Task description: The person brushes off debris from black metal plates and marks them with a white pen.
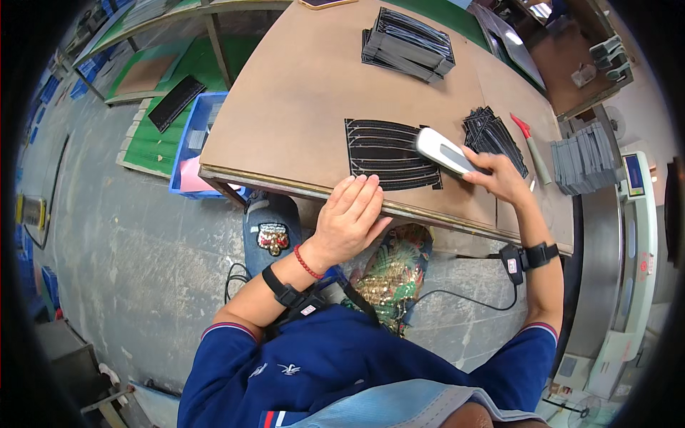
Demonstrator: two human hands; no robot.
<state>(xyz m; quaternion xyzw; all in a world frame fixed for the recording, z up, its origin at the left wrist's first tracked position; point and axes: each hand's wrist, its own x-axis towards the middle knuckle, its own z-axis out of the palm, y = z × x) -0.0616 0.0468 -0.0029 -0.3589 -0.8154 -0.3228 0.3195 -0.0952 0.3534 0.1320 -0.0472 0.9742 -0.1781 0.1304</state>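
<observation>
A flat black sheet [382, 153] with pale curved lines or slits lies on the brown table near its front edge. My left hand [348, 217] rests at that edge with its fingers stretched out, the tips at the sheet's near border. My right hand [499, 173] is closed around the end of a white oblong tool with a grey inset [441, 148], perhaps a brush. The tool sits over the sheet's right side; its underside is hidden. Right of it lies a loose pile of black strips [489, 132], partly behind my right hand.
A banded stack of black and grey pieces [408, 46] stands at the table's back. A red-tipped tool with a pale handle [531, 146] and stacked grey pieces [585, 158] are at the right. A blue bin [187, 153] stands left of the table [285, 93]. A cable hangs near my knees.
</observation>
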